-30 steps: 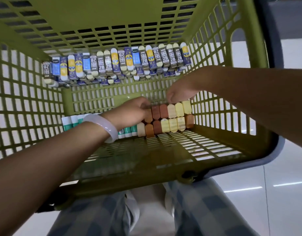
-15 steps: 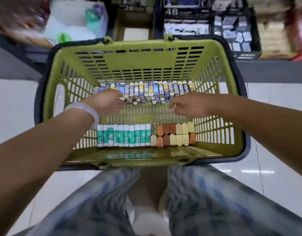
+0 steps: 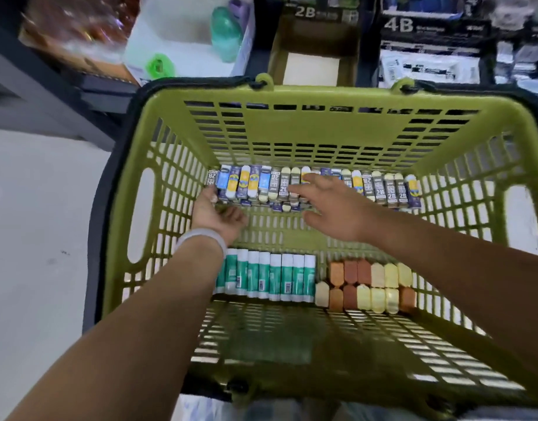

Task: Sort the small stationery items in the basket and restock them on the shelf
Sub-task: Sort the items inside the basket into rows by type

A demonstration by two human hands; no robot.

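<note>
Head view: green basket (image 3: 292, 95) holds small lead boxes (image 3: 380, 188) along its far wall, glue sticks (image 3: 274, 278) and erasers (image 3: 368, 284) near the front wall. Left hand (image 3: 214, 212) lies palm-up, fingers loose, touching the boxes' left end; right hand (image 3: 331, 208) spreads flat over them.

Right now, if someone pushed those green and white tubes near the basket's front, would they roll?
The green and white tubes look round, so probably yes. Packed side by side, they likely brace each other. They seem small and light.

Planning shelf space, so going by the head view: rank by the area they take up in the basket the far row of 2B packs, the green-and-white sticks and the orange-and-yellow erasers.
1. Far row of 2B packs, the widest span, partly hidden by both hands.
2. and 3. Green-and-white sticks and orange-and-yellow erasers look alike in area; the left arm hides some sticks, so no ranking.
</note>
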